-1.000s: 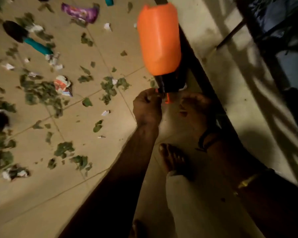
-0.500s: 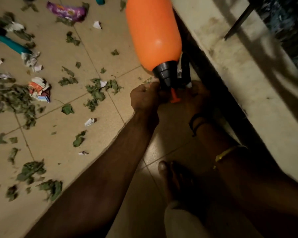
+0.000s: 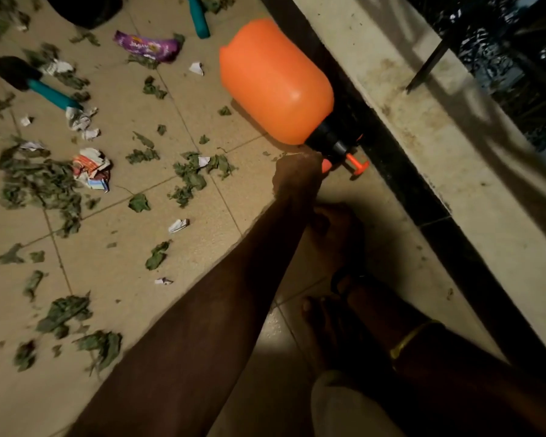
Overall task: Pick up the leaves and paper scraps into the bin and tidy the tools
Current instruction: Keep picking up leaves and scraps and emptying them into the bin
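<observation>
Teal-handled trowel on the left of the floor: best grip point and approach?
Take the trowel by its teal handle, fingers wrapping its middle from above. It lies flat on the tiles, a straight bar angled toward the person; the black blade is broad and farther off. Crumpled paper sits at the handle's near tip, so stay mid-handle.

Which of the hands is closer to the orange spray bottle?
Left. The left hand holds the orange spray bottle at its black pump head; the right hand is lower down in shadow, apart from the bottle.
</observation>
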